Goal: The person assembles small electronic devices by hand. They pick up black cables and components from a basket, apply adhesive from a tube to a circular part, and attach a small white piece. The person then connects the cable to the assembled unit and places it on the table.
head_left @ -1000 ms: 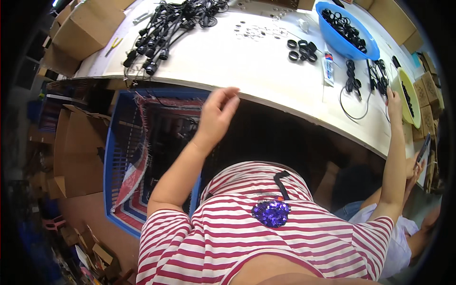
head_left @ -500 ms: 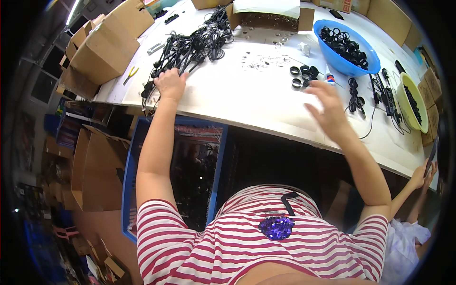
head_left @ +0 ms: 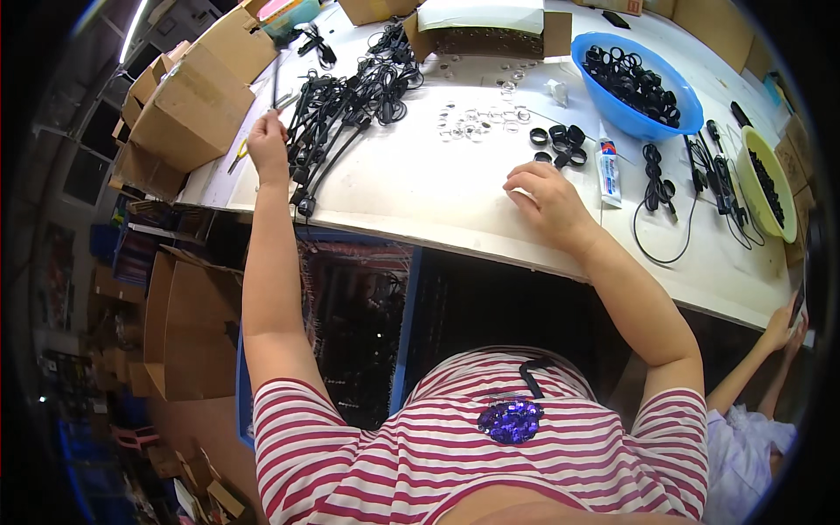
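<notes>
White desk [head_left: 411,188] in cluttered workshop, cardboard boxes [head_left: 179,114] at 10 o'clock. I see left hand [head_left: 267,140] closed round black cable, lifted from cable pile [head_left: 350,92] at 11 o'clock. Right hand [head_left: 547,197] loosely curled, resting on desk, holding nothing, just below black rings [head_left: 560,140]. I judge work early: pile large, clear rings [head_left: 477,122] untouched. Blue bowl [head_left: 643,79] at 1 o'clock, glue tube [head_left: 608,171] beside right hand. Nothing blocks reach.

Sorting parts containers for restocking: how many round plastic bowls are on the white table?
2. A blue bowl of black rings sits at the far right of the table. A yellow-green bowl of small dark parts sits at the right edge; others may lie out of view.
</notes>
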`<state>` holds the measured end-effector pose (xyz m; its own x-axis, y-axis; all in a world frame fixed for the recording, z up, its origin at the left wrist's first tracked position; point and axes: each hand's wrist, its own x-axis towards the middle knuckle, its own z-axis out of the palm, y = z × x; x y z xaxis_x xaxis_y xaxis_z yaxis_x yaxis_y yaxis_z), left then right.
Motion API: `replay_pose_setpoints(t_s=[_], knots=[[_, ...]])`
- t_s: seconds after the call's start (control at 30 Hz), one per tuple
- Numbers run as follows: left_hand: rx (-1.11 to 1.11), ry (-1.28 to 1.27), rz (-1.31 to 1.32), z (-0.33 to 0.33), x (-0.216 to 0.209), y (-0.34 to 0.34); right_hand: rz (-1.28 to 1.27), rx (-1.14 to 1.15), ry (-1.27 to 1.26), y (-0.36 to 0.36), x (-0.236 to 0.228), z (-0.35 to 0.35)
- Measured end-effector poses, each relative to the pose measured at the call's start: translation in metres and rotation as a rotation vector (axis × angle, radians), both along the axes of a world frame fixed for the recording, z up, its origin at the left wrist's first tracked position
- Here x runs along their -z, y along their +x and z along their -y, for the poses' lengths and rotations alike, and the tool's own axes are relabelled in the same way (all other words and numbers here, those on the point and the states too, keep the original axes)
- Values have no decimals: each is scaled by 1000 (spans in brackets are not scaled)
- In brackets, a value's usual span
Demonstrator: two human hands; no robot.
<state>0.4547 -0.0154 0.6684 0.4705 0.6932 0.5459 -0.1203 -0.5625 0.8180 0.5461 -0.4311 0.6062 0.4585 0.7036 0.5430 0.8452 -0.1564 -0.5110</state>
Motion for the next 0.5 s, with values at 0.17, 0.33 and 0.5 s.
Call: replay_pose_setpoints(t_s=[0.17,0.33,0.5], knots=[[109,57,84,16,-23,-15,-5,-5,72,0,4,-1],[417,182,-155,49,-36,-54,-94,57,207,-1,-4,6],[612,410,-476,114,-51,-99,203,47,330,-37,-71,14]])
